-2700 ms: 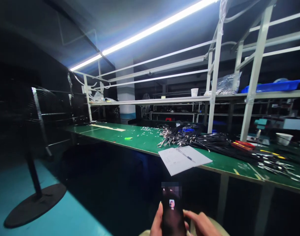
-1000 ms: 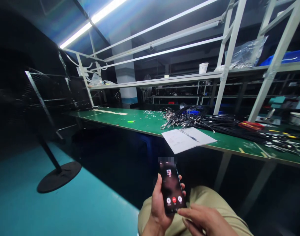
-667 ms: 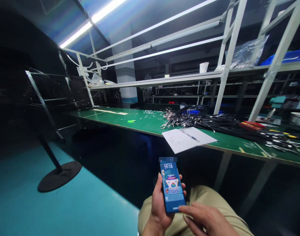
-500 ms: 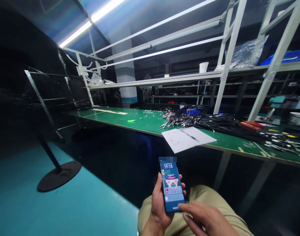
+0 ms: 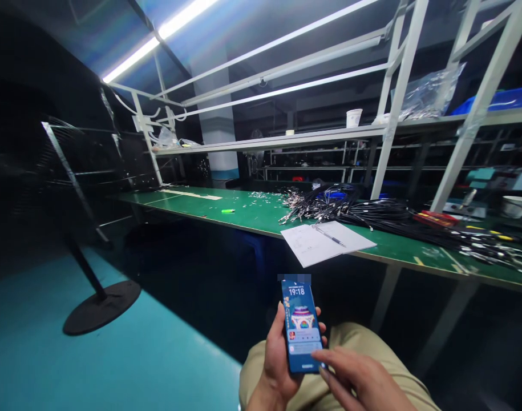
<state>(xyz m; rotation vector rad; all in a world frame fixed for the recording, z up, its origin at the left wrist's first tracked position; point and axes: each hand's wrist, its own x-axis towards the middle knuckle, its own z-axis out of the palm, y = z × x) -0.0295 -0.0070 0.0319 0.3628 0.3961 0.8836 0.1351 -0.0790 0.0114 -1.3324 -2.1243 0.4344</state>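
Observation:
A smartphone (image 5: pixel 302 322) with a lit lock screen reading 19:18 is held upright above my lap. My left hand (image 5: pixel 275 362) is wrapped round it, thumb along the left edge and fingertips showing at the right edge. My right hand (image 5: pixel 363 374) hovers by the phone's lower right, index finger stretched over the lower part of the screen and the thumb apart below it. Whether the fingertip touches the glass I cannot tell. Beyond the phone, an open notebook (image 5: pixel 299 242) with a pen (image 5: pixel 330 236) on it overhangs the bench edge.
A green workbench (image 5: pixel 192 206) carries a pile of black cables (image 5: pixel 363 211), a bright green item (image 5: pixel 228 211) and scattered small bits. Above runs a white shelf with a paper cup (image 5: pixel 353 118) and a plastic bag (image 5: pixel 432 94). A round black stand base (image 5: pixel 110 308) stands on the floor at left.
The phone and my left hand have shifted slightly right and down. My right index finger has moved a little up the screen from its bottom edge.

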